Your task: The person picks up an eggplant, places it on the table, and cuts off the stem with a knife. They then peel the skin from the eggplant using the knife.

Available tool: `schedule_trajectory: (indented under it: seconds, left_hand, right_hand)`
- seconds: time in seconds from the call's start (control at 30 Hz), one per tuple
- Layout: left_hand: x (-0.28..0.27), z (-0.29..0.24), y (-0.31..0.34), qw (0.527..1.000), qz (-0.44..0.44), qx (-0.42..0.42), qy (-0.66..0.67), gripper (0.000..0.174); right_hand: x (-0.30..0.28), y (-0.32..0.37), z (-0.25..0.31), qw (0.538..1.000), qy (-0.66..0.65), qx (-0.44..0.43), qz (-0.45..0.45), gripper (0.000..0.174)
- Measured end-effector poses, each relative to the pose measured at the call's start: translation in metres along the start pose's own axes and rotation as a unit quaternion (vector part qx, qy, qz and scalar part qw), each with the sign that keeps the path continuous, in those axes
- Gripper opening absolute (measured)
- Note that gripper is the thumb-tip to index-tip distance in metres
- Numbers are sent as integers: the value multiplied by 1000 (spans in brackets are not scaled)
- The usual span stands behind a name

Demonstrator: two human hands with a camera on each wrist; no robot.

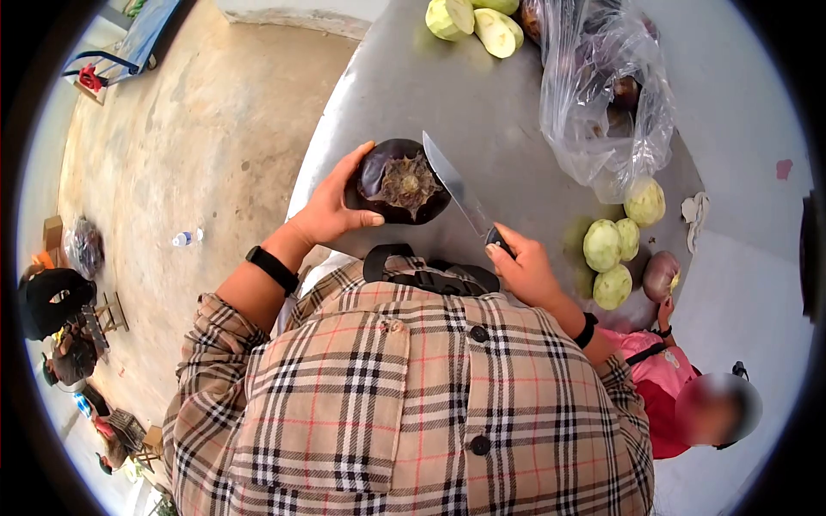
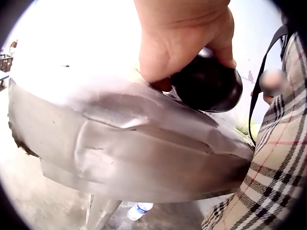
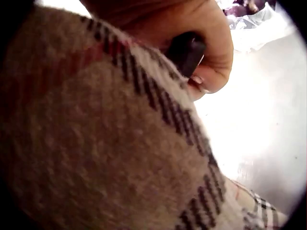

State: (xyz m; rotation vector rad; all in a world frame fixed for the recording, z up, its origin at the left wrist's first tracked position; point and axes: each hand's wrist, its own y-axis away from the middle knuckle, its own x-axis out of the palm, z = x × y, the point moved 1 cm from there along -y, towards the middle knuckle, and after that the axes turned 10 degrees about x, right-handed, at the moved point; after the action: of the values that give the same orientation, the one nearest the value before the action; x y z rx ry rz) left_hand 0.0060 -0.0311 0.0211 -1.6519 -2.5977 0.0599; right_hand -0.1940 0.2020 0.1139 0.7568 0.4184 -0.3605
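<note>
A round, dark purple eggplant (image 1: 404, 181) has its brown, star-shaped cap facing up in the head view. My left hand (image 1: 331, 206) grips it from the left, thumb along the near side and fingers round the far side. In the left wrist view the eggplant (image 2: 208, 88) shows below the hand (image 2: 187, 40), close over the metal table. My right hand (image 1: 525, 268) holds a knife (image 1: 456, 187) by its black handle. The blade points up and left, its upper part right at the eggplant's right edge. In the right wrist view, fingers curl round the knife handle (image 3: 187, 55).
Several peeled, pale green eggplants (image 1: 602, 245) lie to the right, beside an unpeeled one (image 1: 661, 275) at another person's hand. A clear plastic bag (image 1: 602, 112) of eggplants sits at the far right. More peeled ones (image 1: 497, 33) lie at the back. The table edge (image 1: 320, 142) is left.
</note>
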Motion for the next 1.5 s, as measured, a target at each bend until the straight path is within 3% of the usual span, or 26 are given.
schedule_trajectory:
  seconds: [0.17,0.37,0.47,0.67,0.87,0.97,1.07,1.17,1.5]
  left_hand:
    - [-1,-2,-2,1000,2,-11,0,107]
    - [-4,-2,-2,1000,13,-13,20,107]
    - [-6,-6,-5,998,21,-22,61,101]
    - [-14,-3,-9,997,41,-38,62,100]
    - [-12,-5,-11,997,46,-37,45,101]
    - [-9,-1,-9,999,27,-30,34,101]
    - [-6,-2,-8,999,18,-30,27,101]
    - [-5,0,-7,999,8,-25,40,102]
    - [1,2,-5,1000,2,-6,22,102]
  right_hand:
    - [-6,9,7,999,25,23,22,33]
    - [-7,8,-7,1000,3,-11,24,34]
    - [-8,3,-9,996,-34,42,66,34]
    - [-8,-9,-16,991,-67,39,108,40]
    - [1,-18,0,998,43,-45,21,36]
    - [10,-17,-9,998,4,-67,-1,36]
    - [14,-14,-14,997,-10,-76,2,43]
    - [12,-11,-22,999,-32,-41,-12,43]
    - [1,3,-18,997,41,-58,-24,39]
